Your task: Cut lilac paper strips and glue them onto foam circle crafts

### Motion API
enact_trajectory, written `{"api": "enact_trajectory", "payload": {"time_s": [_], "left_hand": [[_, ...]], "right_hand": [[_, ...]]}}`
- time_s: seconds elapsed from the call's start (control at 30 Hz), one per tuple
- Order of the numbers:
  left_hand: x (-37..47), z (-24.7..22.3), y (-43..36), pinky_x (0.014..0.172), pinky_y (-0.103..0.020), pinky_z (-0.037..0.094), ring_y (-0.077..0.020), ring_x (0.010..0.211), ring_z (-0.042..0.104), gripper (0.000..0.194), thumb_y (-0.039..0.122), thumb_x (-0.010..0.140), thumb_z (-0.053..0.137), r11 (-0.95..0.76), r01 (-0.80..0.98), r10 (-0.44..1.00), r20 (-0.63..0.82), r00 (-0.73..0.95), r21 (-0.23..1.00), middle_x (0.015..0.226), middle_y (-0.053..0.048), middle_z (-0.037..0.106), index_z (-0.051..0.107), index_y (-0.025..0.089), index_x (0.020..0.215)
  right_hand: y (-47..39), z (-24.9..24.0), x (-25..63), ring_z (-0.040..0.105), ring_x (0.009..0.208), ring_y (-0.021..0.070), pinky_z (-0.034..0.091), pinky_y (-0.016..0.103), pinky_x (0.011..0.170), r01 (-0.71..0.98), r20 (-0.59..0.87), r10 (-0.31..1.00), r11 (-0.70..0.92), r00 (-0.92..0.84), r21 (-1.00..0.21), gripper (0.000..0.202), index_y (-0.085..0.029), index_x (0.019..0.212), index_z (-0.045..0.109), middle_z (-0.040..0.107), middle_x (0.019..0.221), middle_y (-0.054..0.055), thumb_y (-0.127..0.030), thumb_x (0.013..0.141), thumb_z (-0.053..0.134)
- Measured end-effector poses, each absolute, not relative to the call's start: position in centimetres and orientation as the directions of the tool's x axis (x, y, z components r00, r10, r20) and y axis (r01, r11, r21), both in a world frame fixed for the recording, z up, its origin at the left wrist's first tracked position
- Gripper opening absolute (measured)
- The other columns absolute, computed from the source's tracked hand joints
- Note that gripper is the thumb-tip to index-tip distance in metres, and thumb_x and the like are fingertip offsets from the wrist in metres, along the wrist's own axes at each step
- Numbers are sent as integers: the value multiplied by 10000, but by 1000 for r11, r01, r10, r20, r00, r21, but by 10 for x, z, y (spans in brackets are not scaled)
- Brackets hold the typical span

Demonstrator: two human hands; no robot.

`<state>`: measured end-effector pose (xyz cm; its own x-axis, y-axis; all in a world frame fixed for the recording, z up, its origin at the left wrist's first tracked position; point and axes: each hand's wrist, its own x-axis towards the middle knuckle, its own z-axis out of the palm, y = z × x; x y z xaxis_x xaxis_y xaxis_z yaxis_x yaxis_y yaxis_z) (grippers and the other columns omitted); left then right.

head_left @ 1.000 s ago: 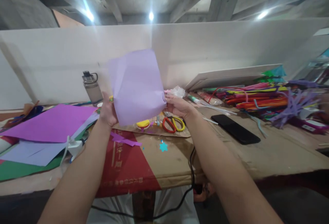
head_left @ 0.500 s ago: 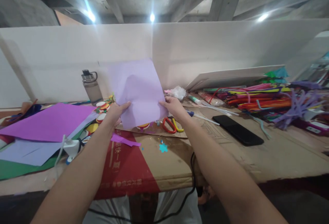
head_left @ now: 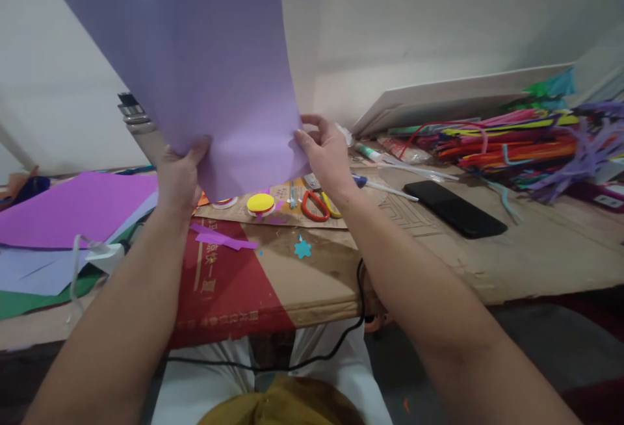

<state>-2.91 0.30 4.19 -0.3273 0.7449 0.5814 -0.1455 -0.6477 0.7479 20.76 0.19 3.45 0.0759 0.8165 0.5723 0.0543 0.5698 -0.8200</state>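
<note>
A large sheet of light purple paper is held up in the air above the table, its top running out of the frame. My left hand is closed on its lower left edge, thumb on the near face. My right hand pinches the lower right edge, thumb in front. Below the sheet lie red-and-yellow-handled scissors, a yellow round disc, purple paper strips and a small blue snowflake-shaped cutout.
A black phone rests at the right, with bundles of coloured pipe cleaners behind it. At the left are magenta paper, a white plug and a partly covered bottle. A black cable hangs over the front edge.
Both hands have raised the purple sheet and brought it closer, so it looks larger and covers more of the wall. The view has tilted downward.
</note>
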Motion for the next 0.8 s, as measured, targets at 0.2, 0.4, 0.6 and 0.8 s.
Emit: {"api": "enact_trajectory", "payload": {"time_s": [0.2,0.4,0.6,0.8], "left_hand": [[-42,29,17,780,-328,557,-135,702,643,227,120,681,721,-388,-159,869,303,-391,908,868,-43,719,670,124,903],[-50,15,21,702,-338,566,-190,685,674,236,119,670,704,-152,-176,960,103,-261,973,813,-68,725,684,143,904],[-50,9,23,593,-269,556,-155,601,651,193,91,691,665,-22,-193,981,-15,-192,981,754,-61,712,654,128,880],[-47,14,15,522,-193,507,-153,665,678,200,204,789,606,8,-258,995,-33,-93,966,813,-100,704,629,114,967]], "right_hand": [[9,33,211,626,809,136,521,258,701,-103,523,841,513,-141,-852,363,-273,1244,534,679,961,6,-263,884,484],[10,29,213,636,927,159,538,307,807,-147,506,754,493,-419,-857,563,-278,1233,577,675,1063,6,-91,706,645],[12,23,212,650,883,161,525,313,840,-48,504,777,527,-379,-849,255,-221,871,731,701,986,30,-111,641,734],[24,12,211,629,646,123,547,280,684,-151,362,895,332,-262,-931,164,-173,791,707,684,716,37,-333,757,706]]}}
